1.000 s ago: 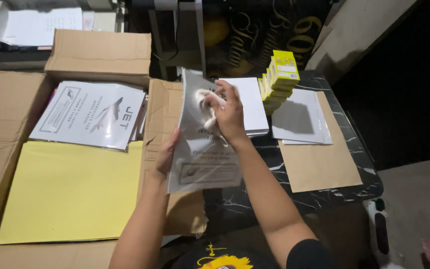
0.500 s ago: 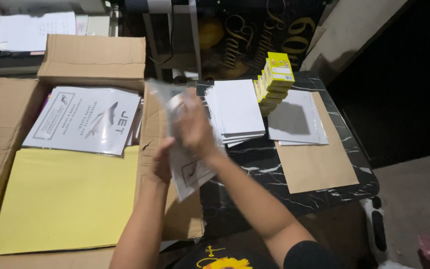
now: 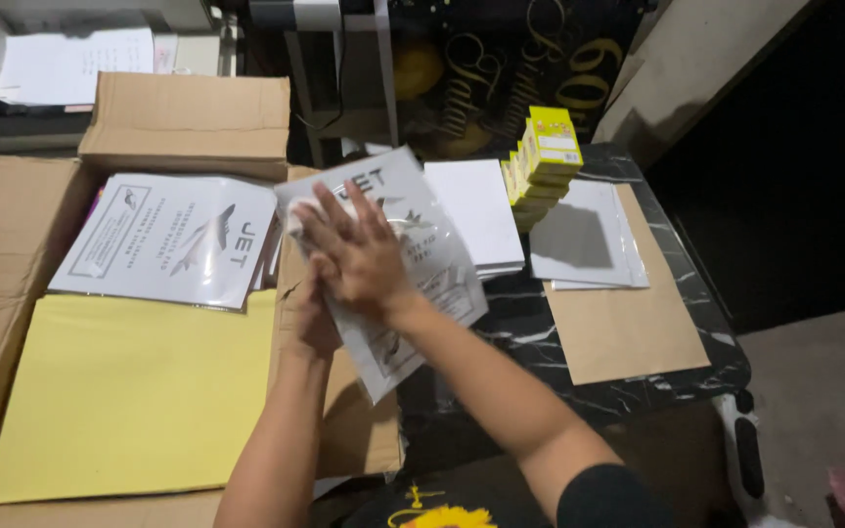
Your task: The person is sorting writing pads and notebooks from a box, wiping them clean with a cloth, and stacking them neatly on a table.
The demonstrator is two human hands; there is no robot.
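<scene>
Pressing flat on packet [image 3: 383, 259], right hand [image 3: 359, 256] open above; left hand [image 3: 313, 318] gripping beneath, long axis running up-left.

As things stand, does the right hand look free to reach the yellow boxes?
Probably not right away: the right hand lies flat on the plastic packet, which the left hand supports. The path over the white stack to the yellow boxes looks open.

White packet [image 3: 413, 264], black-marbled table [image 3: 540, 332]
</scene>
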